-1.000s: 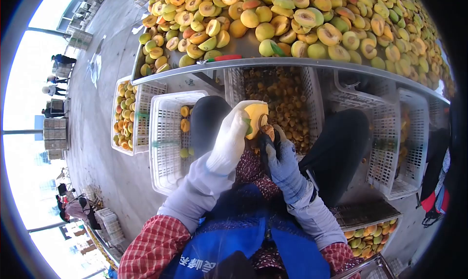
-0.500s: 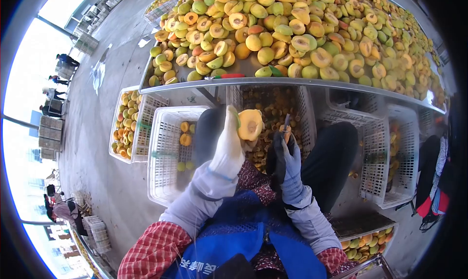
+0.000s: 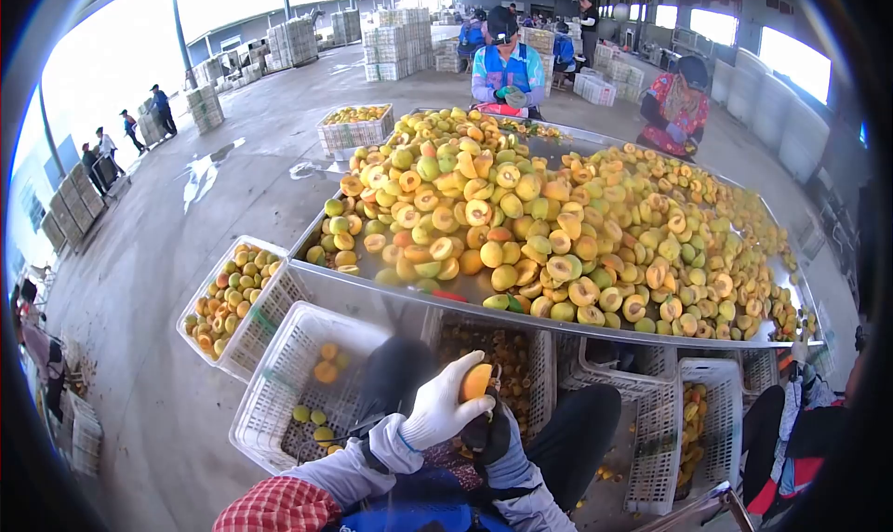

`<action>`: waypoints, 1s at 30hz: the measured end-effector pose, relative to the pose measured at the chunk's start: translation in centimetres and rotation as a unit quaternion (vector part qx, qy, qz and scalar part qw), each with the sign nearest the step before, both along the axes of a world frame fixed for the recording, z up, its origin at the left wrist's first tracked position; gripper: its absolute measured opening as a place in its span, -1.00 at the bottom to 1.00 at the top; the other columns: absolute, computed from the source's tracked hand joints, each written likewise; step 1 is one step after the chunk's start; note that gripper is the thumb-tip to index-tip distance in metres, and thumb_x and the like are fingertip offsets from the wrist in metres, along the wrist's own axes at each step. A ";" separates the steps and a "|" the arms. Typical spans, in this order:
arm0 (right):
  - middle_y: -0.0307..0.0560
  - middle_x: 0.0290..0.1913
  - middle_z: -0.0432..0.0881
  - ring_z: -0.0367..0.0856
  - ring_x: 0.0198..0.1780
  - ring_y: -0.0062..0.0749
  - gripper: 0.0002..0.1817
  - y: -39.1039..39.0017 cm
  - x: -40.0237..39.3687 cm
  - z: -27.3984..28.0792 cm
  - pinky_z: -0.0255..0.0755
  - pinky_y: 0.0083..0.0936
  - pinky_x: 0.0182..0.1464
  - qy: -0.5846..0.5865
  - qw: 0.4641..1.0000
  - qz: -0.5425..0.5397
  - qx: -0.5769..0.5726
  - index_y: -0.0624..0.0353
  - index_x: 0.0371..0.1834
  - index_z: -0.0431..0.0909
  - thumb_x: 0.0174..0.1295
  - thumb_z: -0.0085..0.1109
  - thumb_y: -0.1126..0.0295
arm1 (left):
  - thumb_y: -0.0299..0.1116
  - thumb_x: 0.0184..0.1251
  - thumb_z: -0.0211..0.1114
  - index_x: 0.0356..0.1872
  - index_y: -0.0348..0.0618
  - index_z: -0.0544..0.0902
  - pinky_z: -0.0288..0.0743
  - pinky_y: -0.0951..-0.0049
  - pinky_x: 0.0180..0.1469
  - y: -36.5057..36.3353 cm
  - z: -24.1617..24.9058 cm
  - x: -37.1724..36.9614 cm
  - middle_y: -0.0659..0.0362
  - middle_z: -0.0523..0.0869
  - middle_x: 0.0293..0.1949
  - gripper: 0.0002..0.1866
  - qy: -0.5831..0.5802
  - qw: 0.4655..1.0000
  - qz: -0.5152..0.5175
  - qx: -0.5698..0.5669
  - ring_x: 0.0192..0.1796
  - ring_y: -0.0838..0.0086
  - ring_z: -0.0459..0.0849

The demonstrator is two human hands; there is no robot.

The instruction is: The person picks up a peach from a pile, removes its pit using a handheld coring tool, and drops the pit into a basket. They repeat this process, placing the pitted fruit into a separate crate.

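The peach half [image 3: 477, 381] now sits low in front of the person's lap, clamped in the white-gloved left hand [image 3: 445, 404], whose fingers [image 3: 462, 369] curl over its top. Half a second ago that half was raised with its cut face open to the camera and the right hand was apart from it, holding a small tool; now the dark-gloved right hand [image 3: 490, 432] has closed in under the fruit and touches it. Whether its fingers are wrapped round the tool cannot be told, since the fruit and the left hand cover them. The view has also lifted from lap to hall, so the hands fill only the bottom edge. By my reading the cutting or pitting on this half is in hand again.

Just behind the fruit stands a white crate [image 3: 540, 374] of pits and scraps, under the near edge of the desk [image 3: 372, 301]. To its left a nearly bare crate [image 3: 279, 392] holds a few fruits, and beyond it another [image 3: 249, 320] is filled. The desk carries a heap of peaches [image 3: 558, 225], whole and halved. At its far edge two people work, one in blue [image 3: 508, 62], one in red [image 3: 676, 104]. The person's dark knees [image 3: 577, 430] flank the hands.
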State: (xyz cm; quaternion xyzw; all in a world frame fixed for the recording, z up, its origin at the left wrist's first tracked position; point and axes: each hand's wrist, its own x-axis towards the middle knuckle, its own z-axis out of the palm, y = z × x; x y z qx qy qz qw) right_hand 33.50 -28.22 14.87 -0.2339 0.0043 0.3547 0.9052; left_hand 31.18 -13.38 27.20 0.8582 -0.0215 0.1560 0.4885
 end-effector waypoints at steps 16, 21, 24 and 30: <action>-0.05 0.01 0.55 0.57 0.00 -0.51 -0.52 3.6 1.4 6.9 0.51 -0.58 0.00 -0.189 0.930 -0.096 -0.301 0.24 0.19 0.35 0.23 0.29 0.52 | 0.17 0.57 -0.18 0.13 -0.30 0.55 0.52 0.50 0.09 2.6 -4.2 0.9 0.12 0.69 -0.05 -0.34 0.151 0.876 -0.004 -0.459 -0.01 0.47 0.66; 0.03 0.00 0.58 0.63 0.01 -0.30 -0.54 3.6 2.0 7.1 0.52 -0.43 0.02 -0.427 0.769 -0.116 -0.461 0.27 0.16 0.37 0.26 0.30 0.39 | 0.17 0.52 -0.04 0.18 -0.20 0.52 0.51 0.62 -0.23 3.2 -5.6 1.1 0.15 0.67 -0.14 -0.39 0.167 0.817 0.024 -0.552 -0.22 0.57 0.63; 0.12 -0.07 0.61 0.67 -0.09 0.01 -0.58 3.4 4.0 5.3 0.51 -0.31 -0.04 -0.452 0.746 -0.095 -0.479 0.24 0.14 0.44 0.31 0.21 0.24 | 0.17 0.49 0.03 0.10 -0.16 0.56 0.51 0.68 -0.36 3.7 -4.6 1.6 0.18 0.67 -0.20 -0.43 0.182 0.770 0.122 -0.599 -0.35 0.58 0.63; 0.06 -0.12 0.62 0.61 -0.12 0.07 -0.66 7.2 16.1 6.1 0.50 -0.18 -0.10 -0.605 0.488 -0.160 -0.608 0.10 -0.01 0.54 0.31 0.18 0.13 | 0.11 0.52 0.03 -0.03 -0.20 0.62 0.26 0.70 -0.58 6.2 -4.5 2.8 0.18 0.68 -0.38 -0.49 0.156 0.757 0.164 -0.614 -0.54 0.64 0.52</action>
